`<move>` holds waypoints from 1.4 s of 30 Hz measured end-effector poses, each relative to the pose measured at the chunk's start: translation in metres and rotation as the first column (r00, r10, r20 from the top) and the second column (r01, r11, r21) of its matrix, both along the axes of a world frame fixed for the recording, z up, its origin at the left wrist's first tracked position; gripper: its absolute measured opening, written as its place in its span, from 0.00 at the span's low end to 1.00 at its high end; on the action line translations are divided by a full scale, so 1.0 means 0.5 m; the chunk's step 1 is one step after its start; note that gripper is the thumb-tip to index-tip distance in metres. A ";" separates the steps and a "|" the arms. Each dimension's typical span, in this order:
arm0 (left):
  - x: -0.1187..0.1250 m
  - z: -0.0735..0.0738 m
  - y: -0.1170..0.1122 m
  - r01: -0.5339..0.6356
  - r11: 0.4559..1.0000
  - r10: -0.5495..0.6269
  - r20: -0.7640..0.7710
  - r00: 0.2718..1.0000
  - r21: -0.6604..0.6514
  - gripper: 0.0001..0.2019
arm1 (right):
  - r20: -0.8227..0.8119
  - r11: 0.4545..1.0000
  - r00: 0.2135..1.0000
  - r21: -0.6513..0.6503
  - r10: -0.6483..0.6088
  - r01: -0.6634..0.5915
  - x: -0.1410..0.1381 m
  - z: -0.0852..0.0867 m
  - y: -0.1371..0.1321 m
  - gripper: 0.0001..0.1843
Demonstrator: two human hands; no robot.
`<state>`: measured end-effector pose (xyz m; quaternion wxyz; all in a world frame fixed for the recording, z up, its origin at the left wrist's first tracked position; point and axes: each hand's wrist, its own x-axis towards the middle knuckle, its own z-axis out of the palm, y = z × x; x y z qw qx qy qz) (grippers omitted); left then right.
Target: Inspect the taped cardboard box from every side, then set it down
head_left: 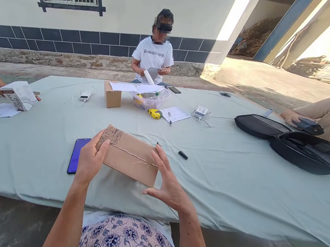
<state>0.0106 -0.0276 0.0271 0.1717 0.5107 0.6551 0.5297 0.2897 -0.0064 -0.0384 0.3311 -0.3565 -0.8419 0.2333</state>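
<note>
A brown cardboard box (132,155) is tilted in front of me above the table, with black looping scribbles on its left end and a torn seam along its top. My left hand (92,156) grips the box's left end, thumb on top. At the right end, my right hand (168,180) holds the box between its fingers and lower thumb. A small dark tip sticks up by the right index fingertip; what it belongs to is hidden. To the right lies a short black cap (183,154). Beside my left hand is a phone (76,156) with a blue screen.
Across the cloth-covered table (235,189) are a small carton (112,96), a clear plastic basket (149,102), a yellow tape measure (155,114), paper with a pen (170,119), and an unzipped black case (309,158). One person sits opposite; others are at both sides.
</note>
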 end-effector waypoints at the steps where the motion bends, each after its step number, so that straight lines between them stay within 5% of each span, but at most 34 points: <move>1: -0.003 -0.007 -0.005 -0.023 1.000 0.023 0.004 1.000 0.005 0.24 | -0.044 1.000 0.999 -0.027 -0.003 0.002 -0.003 -0.003 0.000 0.60; 9: 0.008 -0.037 -0.027 -0.087 0.996 0.087 0.040 0.995 -0.008 0.23 | -0.296 0.963 0.955 -0.265 -0.034 -0.048 -0.009 -0.025 0.006 0.57; 22: 0.039 -0.052 -0.030 -0.130 0.985 0.106 0.194 0.975 0.113 0.22 | -0.295 0.994 0.952 -0.096 -0.079 0.053 0.003 0.009 -0.017 0.44; 34: 0.061 -0.058 -0.025 -0.137 0.980 0.096 0.253 0.963 0.148 0.23 | -0.330 0.989 0.934 -0.090 -0.138 0.114 -0.005 0.024 -0.021 0.44; 39: 0.085 -0.061 -0.031 -0.147 0.979 0.112 0.229 0.967 0.140 0.24 | -0.363 0.937 0.868 -0.042 -0.338 0.347 -0.050 0.026 -0.023 0.45; 42: 0.098 -0.066 -0.035 -0.174 0.973 0.148 0.166 0.975 0.154 0.24 | -0.334 0.808 0.774 0.057 -0.538 0.587 -0.089 0.035 -0.026 0.45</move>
